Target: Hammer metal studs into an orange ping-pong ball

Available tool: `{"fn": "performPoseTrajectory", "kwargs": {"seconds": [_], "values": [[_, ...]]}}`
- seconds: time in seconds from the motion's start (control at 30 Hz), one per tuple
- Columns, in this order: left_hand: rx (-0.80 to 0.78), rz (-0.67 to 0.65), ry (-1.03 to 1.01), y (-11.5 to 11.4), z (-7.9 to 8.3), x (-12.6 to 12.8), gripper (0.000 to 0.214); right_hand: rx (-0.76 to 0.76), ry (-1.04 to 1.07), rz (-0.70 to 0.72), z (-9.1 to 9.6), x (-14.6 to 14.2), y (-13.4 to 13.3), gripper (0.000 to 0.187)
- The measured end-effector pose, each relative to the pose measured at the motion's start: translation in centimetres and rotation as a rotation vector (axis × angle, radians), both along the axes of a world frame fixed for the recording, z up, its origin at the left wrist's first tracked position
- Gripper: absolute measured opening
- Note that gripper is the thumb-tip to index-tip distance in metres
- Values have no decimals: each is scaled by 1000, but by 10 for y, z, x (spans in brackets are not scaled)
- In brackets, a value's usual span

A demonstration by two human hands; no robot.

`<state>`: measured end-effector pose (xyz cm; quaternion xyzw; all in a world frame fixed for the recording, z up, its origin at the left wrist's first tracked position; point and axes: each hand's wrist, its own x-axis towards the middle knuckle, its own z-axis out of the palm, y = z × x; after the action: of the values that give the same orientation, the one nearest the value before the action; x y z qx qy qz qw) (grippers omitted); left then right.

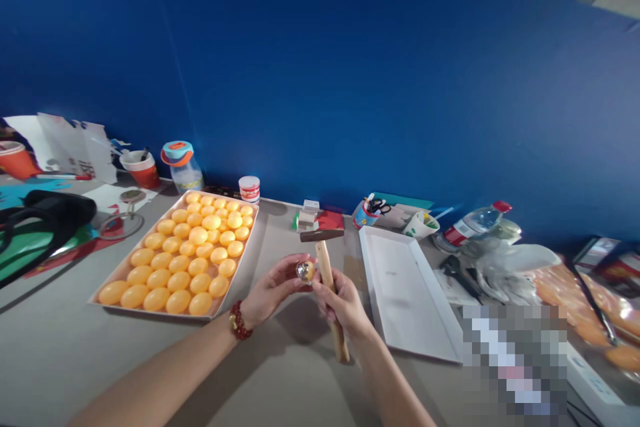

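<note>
We pinch the shiny ball above the counter in the left hand; the right hand closes its grip around the wooden-handled hammer, head up, just beside it. We judge that a loose pinch on the smooth surface could drop the ball. The bottle bears a red label; we cannot read its lettering.

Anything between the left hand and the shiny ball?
Nothing visible: the left hand holds the shiny ball at its fingertips. The hammer, gripped in the right hand, is to the ball's right, not between them.
</note>
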<state>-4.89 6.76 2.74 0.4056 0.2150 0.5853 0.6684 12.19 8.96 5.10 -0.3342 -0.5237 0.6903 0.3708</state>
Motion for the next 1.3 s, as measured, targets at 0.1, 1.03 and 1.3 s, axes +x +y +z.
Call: {"fn": "performPoseTrajectory", "kwargs": {"seconds": [0.1,1.03,1.3], "values": [[-14,22,38,-1,1,1,39,20,-14,-21,-1,-1,0,29],[311,386,665,-4,-1,-6,39,184,-247,-54,1,0,-1,26],[310,355,627,-4,0,-7,36,199,-271,-18,3,0,0,26]]}}
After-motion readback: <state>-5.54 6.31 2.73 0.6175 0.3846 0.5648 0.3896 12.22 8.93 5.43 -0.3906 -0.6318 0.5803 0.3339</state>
